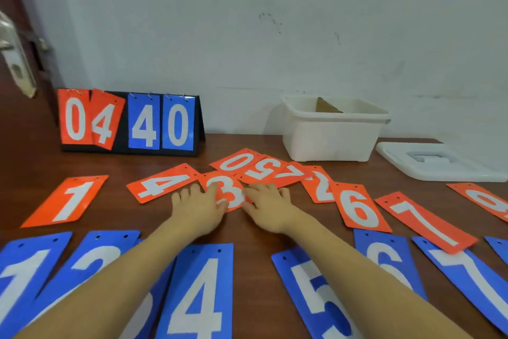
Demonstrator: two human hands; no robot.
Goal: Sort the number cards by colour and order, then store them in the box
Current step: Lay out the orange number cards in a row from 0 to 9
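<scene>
Red number cards lie spread across the middle of the brown table [33, 162]. The red 3 card [229, 193] sits between my hands. My left hand [198, 205] rests flat on its left edge, and my right hand [270, 205] lies flat at its right edge. Around it lie the red 4 [162, 183], red 0 [237, 162], a red 5 [261, 171], red 2 [319, 184], red 6 [358, 208], red 7 [424, 221] and, far left, red 1 [68, 201]. Blue cards 1, 2, 4 [203, 294], 5, 6, 7 form the near row. The white box [334, 129] stands open at the back.
A flip scoreboard [132, 121] showing 04 40 stands at the back left, near a door with a metal handle [13, 55]. The box's white lid [439, 162] lies right of the box. Another red card [486, 199] lies at the right edge.
</scene>
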